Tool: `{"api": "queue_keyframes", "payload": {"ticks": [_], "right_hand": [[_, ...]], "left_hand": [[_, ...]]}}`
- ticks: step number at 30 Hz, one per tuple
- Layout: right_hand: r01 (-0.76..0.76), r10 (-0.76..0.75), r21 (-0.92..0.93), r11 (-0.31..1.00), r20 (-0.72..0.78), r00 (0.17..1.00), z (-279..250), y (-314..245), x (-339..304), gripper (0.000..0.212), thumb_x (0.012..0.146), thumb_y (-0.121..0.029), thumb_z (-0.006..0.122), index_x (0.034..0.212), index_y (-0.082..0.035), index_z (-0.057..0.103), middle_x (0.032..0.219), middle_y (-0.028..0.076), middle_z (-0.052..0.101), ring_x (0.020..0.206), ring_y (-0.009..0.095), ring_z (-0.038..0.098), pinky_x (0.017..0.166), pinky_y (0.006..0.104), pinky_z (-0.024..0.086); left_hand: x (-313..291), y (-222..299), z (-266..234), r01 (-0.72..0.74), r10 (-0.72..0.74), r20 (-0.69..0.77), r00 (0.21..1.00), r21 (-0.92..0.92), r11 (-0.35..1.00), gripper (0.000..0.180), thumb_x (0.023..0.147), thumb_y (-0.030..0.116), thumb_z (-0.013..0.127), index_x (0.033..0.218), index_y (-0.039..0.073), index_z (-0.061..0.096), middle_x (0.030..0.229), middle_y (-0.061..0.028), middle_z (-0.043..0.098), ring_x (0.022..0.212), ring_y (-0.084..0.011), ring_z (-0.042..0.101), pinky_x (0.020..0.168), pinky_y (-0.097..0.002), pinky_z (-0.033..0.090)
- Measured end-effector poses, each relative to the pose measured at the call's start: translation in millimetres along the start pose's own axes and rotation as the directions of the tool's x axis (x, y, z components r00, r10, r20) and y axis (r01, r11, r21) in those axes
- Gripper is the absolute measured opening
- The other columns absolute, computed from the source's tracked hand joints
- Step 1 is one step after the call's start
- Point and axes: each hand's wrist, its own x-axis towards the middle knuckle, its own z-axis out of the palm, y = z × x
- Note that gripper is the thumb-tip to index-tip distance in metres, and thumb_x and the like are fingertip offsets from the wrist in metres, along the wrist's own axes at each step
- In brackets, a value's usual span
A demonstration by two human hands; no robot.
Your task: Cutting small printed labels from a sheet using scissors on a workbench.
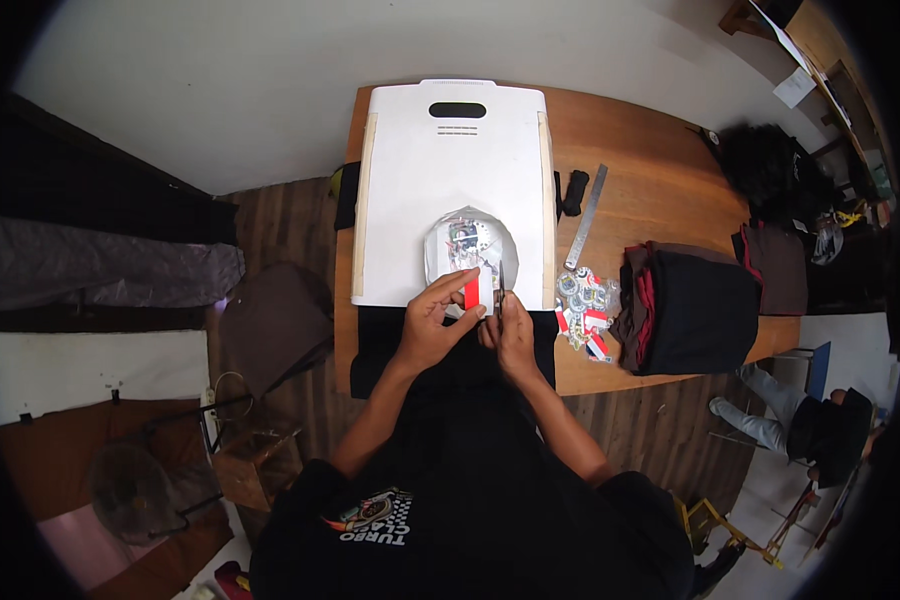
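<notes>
My left hand (433, 322) pinches a small red and white flag-like patch (473, 292) between thumb and fingers. My right hand (514, 342) is closed round a pair of scissors (502, 276), whose dark blades point away from me along the patch's right side. Whether the blades touch the patch, I cannot tell. Just beyond both hands is a round white bowl-like container (511, 243) with printed scraps and clear pieces inside. It rests on the near part of a large white panel (420, 180) with a handle slot.
On the wooden table (630, 140), a pile of patches (585, 300) lies right of the panel. A metal ruler (586, 215) and a small black object (575, 192) are behind it. Folded dark cloth (705, 310) is stacked farther right. Another person (820, 425) sits at the far right.
</notes>
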Motion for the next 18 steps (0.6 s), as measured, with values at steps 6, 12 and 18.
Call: {"api": "queue_keyframes", "payload": {"ticks": [6, 12, 18], "right_hand": [[0.073, -0.077, -0.092, 0.993, -0.044, 0.996, -7.9, 2.3, 12.6, 0.035, 0.111, -0.034, 0.035, 0.114, -0.006, 0.055, 0.068, -0.004, 0.040, 0.054, 0.006, 0.036, 0.052, 0.0221, 0.033], [0.046, -0.069, -0.232, 0.972, -0.092, 0.993, -3.3, -1.4, 20.0, 0.028, 0.103, -0.024, 0.059, 0.118, -0.001, 0.058, 0.075, -0.006, 0.048, 0.060, 0.004, 0.041, 0.054, 0.0220, 0.035], [0.034, -0.071, -0.256, 0.966, -0.134, 0.988, -5.4, -7.9, 26.8, 0.024, 0.094, -0.018, 0.074, 0.108, 0.000, 0.065, 0.073, -0.009, 0.048, 0.063, 0.000, 0.042, 0.056, 0.0187, 0.033]], "left_hand": [[-3.0, -31.1, -8.8, -0.098, 0.097, -0.019, 0.995, -0.025, 0.995, 0.039, 0.086, -0.010, 0.071, 0.123, -0.006, 0.059, 0.120, -0.0091, 0.060, 0.097, -0.0101, 0.060, 0.090, -0.0256, 0.051], [-3.7, -17.3, -4.5, 0.050, -0.050, -0.006, 0.999, -0.088, 0.995, 0.046, 0.085, -0.012, 0.071, 0.127, -0.005, 0.053, 0.119, -0.0096, 0.058, 0.096, -0.0115, 0.062, 0.087, -0.0251, 0.053], [-5.3, -4.2, -0.9, -0.005, 0.004, 0.039, 0.999, 0.021, 1.000, 0.058, 0.085, -0.011, 0.071, 0.137, -0.005, 0.047, 0.128, -0.0124, 0.056, 0.092, -0.0123, 0.064, 0.086, -0.0257, 0.053]]}}
